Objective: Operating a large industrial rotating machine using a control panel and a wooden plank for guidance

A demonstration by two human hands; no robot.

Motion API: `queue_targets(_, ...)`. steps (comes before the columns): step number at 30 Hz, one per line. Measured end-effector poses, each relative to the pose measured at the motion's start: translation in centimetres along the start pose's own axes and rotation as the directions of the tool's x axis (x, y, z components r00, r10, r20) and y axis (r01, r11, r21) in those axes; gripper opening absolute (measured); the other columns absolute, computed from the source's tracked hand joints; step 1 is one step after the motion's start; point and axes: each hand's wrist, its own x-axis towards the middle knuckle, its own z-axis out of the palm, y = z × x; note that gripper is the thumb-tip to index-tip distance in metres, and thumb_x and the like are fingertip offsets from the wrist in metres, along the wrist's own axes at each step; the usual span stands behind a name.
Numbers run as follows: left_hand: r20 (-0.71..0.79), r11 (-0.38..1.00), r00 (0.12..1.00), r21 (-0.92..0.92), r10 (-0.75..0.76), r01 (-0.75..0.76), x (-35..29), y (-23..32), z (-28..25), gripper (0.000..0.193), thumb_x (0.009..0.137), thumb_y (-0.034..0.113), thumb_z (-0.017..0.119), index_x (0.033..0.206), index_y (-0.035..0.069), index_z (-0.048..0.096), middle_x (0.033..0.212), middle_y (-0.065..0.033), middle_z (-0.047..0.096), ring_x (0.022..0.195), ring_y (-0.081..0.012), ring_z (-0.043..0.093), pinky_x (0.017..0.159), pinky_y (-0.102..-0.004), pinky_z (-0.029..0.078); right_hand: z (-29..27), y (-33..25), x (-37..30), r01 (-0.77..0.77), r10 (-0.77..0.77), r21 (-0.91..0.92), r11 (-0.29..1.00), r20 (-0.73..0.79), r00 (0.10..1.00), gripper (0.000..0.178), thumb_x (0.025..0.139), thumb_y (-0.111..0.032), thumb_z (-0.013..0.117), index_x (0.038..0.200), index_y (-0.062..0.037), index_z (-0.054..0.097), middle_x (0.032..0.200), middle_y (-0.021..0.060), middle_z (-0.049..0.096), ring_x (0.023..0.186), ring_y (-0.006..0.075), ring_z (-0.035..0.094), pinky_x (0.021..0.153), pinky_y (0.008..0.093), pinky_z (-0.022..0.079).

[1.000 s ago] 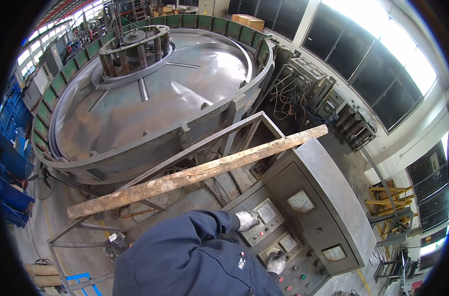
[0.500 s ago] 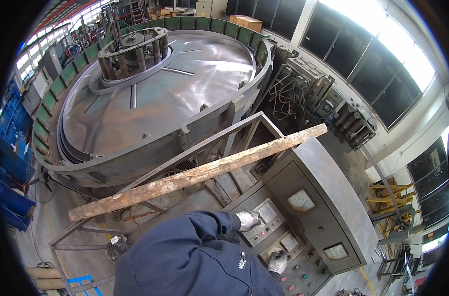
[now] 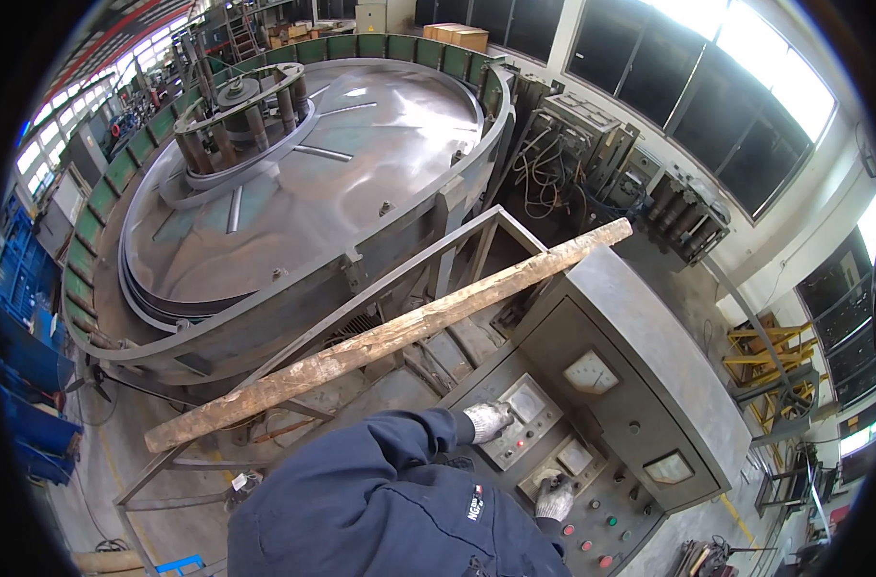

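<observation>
Both my hands wear whitish, grimy gloves and rest at a grey control console [image 3: 640,385]. My left hand [image 3: 489,421] is closed at a small dark knob on the upper instrument plate [image 3: 522,409], beside a square meter and a lit red lamp. Lower and to the right, my right hand [image 3: 555,497] has its fingers closed around a dark knob on the second plate [image 3: 574,458]. The gloves cover most of both knobs. Red and green push buttons [image 3: 612,521] sit just right of my right hand.
A long rough wooden pole [image 3: 380,341] lies slanting across a metal rail frame [image 3: 409,269] in front of me. Beyond stands a large round machine with a shiny metal disc [image 3: 361,173] and a roller cage [image 3: 241,120]. Hoses and cables [image 3: 544,178] hang from machinery behind the console.
The view has turned slightly, so the machine sits further left and the console further right. Both hands stay at the same knobs, with the right hand's grip slightly shifted.
</observation>
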Motion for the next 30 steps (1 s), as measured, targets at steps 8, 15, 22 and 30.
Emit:
queue_targets(8,-0.043,1.000,0.999,-0.011,-0.005,0.005,-0.4,1.1,-1.4,0.021,0.087,0.013,0.065,0.106,0.004,0.069,0.114,-0.0229,0.064,0.108,-0.0408,0.066,0.092,-0.0494,0.055,-0.2,-0.2,0.2,-0.061,0.065,-0.062,0.996,0.063,0.996,0.042,0.088,-0.028,0.073,0.120,-0.0035,0.065,0.113,0.0213,0.073,0.104,0.0396,0.070,0.092,0.0489,0.055)
queue_targets(15,0.029,0.998,0.998,0.044,-0.050,0.049,-0.2,0.3,-0.2,0.037,0.084,0.017,0.072,0.119,0.007,0.066,0.121,-0.0206,0.061,0.113,-0.0405,0.063,0.097,-0.0498,0.053,0.5,0.2,0.3,-0.048,0.048,-0.031,0.998,0.017,0.999,0.037,0.085,-0.025,0.075,0.112,-0.0015,0.067,0.106,0.0229,0.072,0.098,0.0399,0.070,0.088,0.0479,0.056)
queue_targets(22,0.016,1.000,1.000,-0.009,-0.007,0.008,-0.3,0.5,-1.0,0.033,0.082,0.015,0.074,0.113,0.006,0.066,0.118,-0.0201,0.061,0.109,-0.0405,0.064,0.094,-0.0506,0.053,0.8,0.6,0.3,-0.038,0.038,-0.046,0.998,0.006,0.999,0.037,0.085,-0.026,0.073,0.112,-0.0010,0.067,0.107,0.0231,0.072,0.100,0.0414,0.069,0.089,0.0487,0.055)
queue_targets(30,-0.010,1.000,1.000,0.019,0.017,-0.017,-0.3,0.1,-0.3,0.030,0.083,0.016,0.073,0.111,0.006,0.064,0.118,-0.0212,0.061,0.108,-0.0420,0.064,0.092,-0.0512,0.053,0.1,0.2,0.3,-0.054,0.054,-0.011,0.998,0.024,0.998,0.038,0.085,-0.026,0.072,0.112,0.0002,0.067,0.107,0.0245,0.072,0.100,0.0427,0.069,0.089,0.0489,0.055)
